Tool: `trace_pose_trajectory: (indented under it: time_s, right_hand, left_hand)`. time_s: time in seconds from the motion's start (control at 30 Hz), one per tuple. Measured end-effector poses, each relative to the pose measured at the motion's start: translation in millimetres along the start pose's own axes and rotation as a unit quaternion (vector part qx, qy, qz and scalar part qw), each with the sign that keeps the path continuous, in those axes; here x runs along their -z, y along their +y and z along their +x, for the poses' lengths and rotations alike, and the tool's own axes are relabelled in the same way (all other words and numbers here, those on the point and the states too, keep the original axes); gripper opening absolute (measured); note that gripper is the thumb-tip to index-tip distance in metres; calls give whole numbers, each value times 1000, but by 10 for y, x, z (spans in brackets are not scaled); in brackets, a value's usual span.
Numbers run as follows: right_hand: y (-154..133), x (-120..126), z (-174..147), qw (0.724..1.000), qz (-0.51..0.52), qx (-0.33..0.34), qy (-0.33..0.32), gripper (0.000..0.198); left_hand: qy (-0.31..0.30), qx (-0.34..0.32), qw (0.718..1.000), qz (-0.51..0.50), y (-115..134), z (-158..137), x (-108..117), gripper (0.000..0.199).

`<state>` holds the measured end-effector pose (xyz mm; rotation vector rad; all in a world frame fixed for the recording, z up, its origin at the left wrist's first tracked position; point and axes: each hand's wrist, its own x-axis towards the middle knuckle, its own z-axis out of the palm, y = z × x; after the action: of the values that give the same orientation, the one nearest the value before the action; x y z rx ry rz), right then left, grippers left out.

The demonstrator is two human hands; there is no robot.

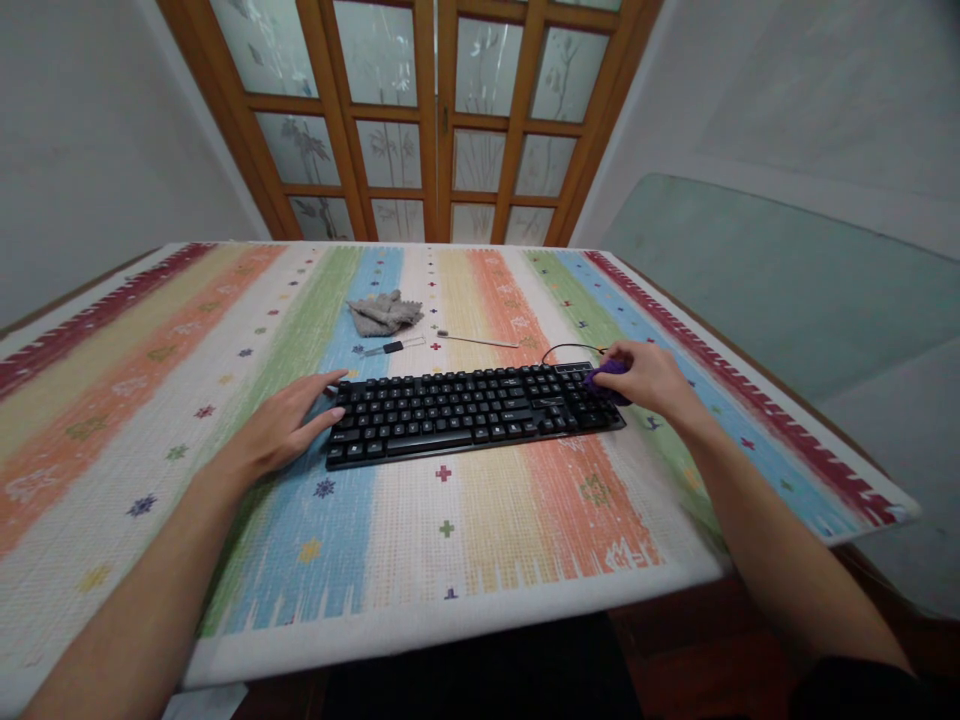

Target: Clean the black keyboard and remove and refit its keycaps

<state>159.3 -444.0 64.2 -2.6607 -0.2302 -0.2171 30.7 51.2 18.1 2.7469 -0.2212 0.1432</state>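
A black keyboard (442,412) with a number pad lies slightly tilted across the striped tablecloth. At its left end, my left hand (289,425) grips the edge, with the thumb on the near side and the fingers at the back corner. My right hand (649,378) pinches a soft purple wad (609,382) against the keys of the number pad. Whether that wad is cloth or gel, I cannot tell. Its far part is hidden by my fingers.
Behind the keyboard lie a crumpled grey cloth (385,313), a small black and metal tool (393,347) and a thin rod with a small brush-like head (476,339). The keyboard's cable (562,347) curls at the back right. The tablecloth (405,560) hangs over the near edge.
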Motion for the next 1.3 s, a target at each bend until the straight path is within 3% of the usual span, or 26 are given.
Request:
trace_pose_trajectory:
  time_s: [0.13, 0.3, 0.43, 0.63, 0.8, 1.07, 1.3]
  right_hand:
    - [117, 88, 33, 990, 125, -52, -43, 21]
    - [231, -2, 21, 985, 120, -69, -105, 20]
    - [251, -83, -16, 991, 92, -55, -76, 18]
    - [125, -75, -100, 999, -30, -7, 10, 13]
    - [220, 16, -74, 997, 23, -16, 68, 17]
    - [376, -57, -88, 986, 146, -82, -7, 36]
    - [454, -116, -141, 977, 189, -97, -27, 31]
  left_hand:
    - [-3, 2, 1000, 2, 2, 3, 0, 77]
    - [-2, 2, 1000, 5, 18, -2, 7, 75]
    - [-1, 3, 1000, 2, 25, -3, 10, 75]
    - [1, -1, 1000, 0, 0, 0, -2, 74]
    - [7, -3, 1000, -1, -8, -2, -14, 73]
    - [10, -9, 1000, -2, -26, 2, -28, 73]
    - [8, -4, 1000, 0, -39, 10, -24, 73]
